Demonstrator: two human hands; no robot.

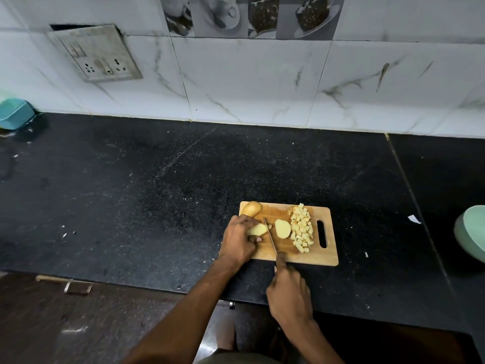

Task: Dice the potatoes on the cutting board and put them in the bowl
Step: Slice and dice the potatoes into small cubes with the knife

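- Slicing is under way: the potato piece (258, 229) is gripped on the cutting board (324, 256) by the left hand (240, 240), its fingers curled over the piece.
- The knife (270, 236) is held by the right hand (288, 292), forefinger laid along the spine; the blade is best kept upright and the left fingertips tucked back.
- One whole potato (252, 208), one cut half (282, 228) and one heap of dice (301, 228) are counted; the cubes are too many to count.
- One bowl (471, 232) waits well apart, at the right edge.
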